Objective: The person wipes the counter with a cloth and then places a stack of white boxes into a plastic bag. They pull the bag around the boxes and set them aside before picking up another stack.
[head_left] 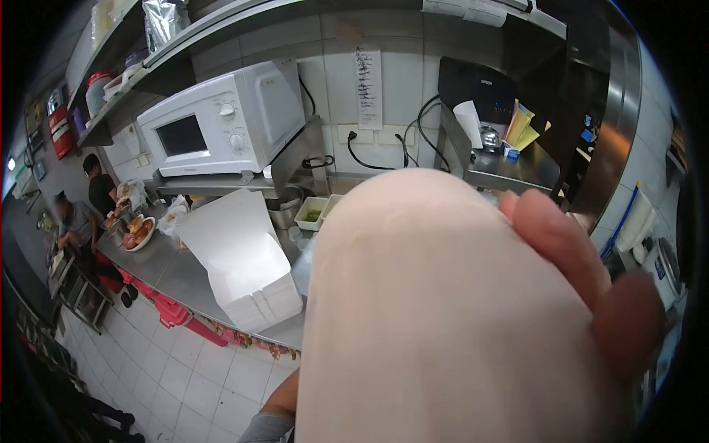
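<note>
Some metal counter (181, 272) shows well left of the raised hand (443, 310), giving room up to the open white box (244, 258), nearer the hand. The box's near end sits by the counter's edge; a leftward bump could tip it off. Blurred, close fingers hide much: which hand, and whether clamped or apart, I cannot tell.

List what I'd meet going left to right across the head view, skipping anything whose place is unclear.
Red cylinder with a white label → dish of reddish food → open white box → paper strip on the wall → black Epson machine → blurred fingers.
</note>
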`<control>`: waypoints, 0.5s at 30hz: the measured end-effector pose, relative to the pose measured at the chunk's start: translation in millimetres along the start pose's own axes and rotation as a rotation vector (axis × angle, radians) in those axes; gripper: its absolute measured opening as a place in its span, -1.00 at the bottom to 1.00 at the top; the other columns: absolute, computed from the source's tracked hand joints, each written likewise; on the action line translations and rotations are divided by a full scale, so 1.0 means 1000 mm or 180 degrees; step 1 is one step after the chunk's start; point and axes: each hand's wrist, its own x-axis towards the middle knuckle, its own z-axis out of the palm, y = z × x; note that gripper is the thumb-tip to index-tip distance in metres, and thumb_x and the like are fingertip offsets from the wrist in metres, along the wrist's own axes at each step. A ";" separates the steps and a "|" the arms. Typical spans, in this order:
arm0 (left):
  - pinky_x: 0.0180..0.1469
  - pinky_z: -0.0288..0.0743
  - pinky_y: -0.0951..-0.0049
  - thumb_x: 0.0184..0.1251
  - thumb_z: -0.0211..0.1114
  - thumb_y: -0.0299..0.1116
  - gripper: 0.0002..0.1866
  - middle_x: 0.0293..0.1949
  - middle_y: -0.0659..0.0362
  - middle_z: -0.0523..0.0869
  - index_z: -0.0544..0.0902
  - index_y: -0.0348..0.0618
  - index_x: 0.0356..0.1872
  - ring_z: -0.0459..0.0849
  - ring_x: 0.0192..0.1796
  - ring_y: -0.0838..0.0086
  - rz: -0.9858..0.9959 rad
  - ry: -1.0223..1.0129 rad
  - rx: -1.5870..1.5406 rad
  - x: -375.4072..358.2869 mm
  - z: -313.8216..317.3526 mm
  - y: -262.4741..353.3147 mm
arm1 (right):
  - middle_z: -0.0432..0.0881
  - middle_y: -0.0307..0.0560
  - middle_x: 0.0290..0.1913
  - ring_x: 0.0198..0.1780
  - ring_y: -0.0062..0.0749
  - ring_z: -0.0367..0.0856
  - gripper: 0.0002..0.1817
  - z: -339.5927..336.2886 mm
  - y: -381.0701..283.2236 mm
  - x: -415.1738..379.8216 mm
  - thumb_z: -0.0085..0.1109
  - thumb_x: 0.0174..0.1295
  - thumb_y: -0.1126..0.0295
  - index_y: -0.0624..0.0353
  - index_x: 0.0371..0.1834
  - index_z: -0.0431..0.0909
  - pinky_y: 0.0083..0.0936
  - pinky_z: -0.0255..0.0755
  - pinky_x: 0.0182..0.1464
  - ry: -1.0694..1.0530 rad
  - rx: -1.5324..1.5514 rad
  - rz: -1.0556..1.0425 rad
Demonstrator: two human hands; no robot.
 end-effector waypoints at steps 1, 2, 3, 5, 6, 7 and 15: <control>0.25 0.11 -0.04 0.14 0.19 -0.35 -0.56 0.07 -0.25 0.40 0.45 -0.39 0.02 0.31 0.15 -0.16 0.0094 0.0070 0.0155 0.002 0.005 -0.005 | 0.50 0.31 0.03 -0.02 -0.04 0.58 -0.36 0.002 -0.001 -0.009 0.23 0.07 0.12 0.37 0.10 0.35 -0.29 0.44 0.12 0.0021 -0.0009 0.0075; 0.25 0.12 -0.04 0.14 0.20 -0.34 -0.56 0.06 -0.25 0.41 0.45 -0.38 0.02 0.31 0.14 -0.16 0.0187 0.0138 0.0309 0.008 0.017 -0.018 | 0.50 0.31 0.03 -0.02 -0.04 0.58 -0.37 0.006 -0.003 -0.019 0.23 0.07 0.12 0.37 0.10 0.35 -0.29 0.44 0.12 0.0042 0.0002 0.0170; 0.24 0.12 -0.05 0.14 0.20 -0.34 -0.56 0.05 -0.24 0.42 0.45 -0.38 0.02 0.32 0.13 -0.15 0.0272 0.0198 0.0461 0.013 0.031 -0.035 | 0.50 0.31 0.03 -0.02 -0.04 0.58 -0.37 0.011 -0.003 -0.030 0.24 0.07 0.13 0.37 0.10 0.34 -0.30 0.44 0.12 0.0057 0.0021 0.0280; 0.22 0.13 -0.05 0.14 0.20 -0.33 -0.56 0.04 -0.23 0.43 0.45 -0.37 0.02 0.34 0.12 -0.15 0.0419 0.0264 0.0759 0.011 0.054 -0.064 | 0.50 0.30 0.04 -0.02 -0.04 0.58 -0.37 0.023 0.000 -0.054 0.24 0.07 0.14 0.37 0.11 0.34 -0.30 0.44 0.12 0.0084 0.0097 0.0547; 0.22 0.13 -0.05 0.14 0.21 -0.33 -0.56 0.03 -0.23 0.44 0.45 -0.37 0.02 0.34 0.11 -0.14 0.0489 0.0259 0.0905 0.000 0.063 -0.077 | 0.50 0.30 0.04 -0.02 -0.05 0.58 -0.37 0.029 0.005 -0.064 0.24 0.07 0.15 0.37 0.11 0.34 -0.31 0.44 0.12 0.0077 0.0157 0.0675; 0.24 0.11 -0.04 0.14 0.21 -0.32 -0.54 0.07 -0.22 0.43 0.45 -0.36 0.05 0.32 0.14 -0.15 0.0088 0.0157 0.0487 -0.008 0.060 -0.078 | 0.50 0.30 0.04 -0.02 -0.05 0.58 -0.37 0.034 0.011 -0.074 0.25 0.07 0.15 0.37 0.11 0.34 -0.31 0.44 0.12 0.0088 0.0201 0.0806; 0.14 0.24 0.15 -0.04 0.36 -0.38 -0.65 -0.01 -0.02 0.46 0.55 -0.14 -0.16 0.38 0.06 0.08 0.0365 0.0165 0.0328 0.007 0.032 -0.034 | 0.34 -0.01 0.22 0.23 -0.32 0.37 0.02 0.045 0.078 -0.185 0.63 -0.36 0.21 0.19 0.25 0.24 -0.41 0.23 0.26 -0.0555 0.0253 0.2555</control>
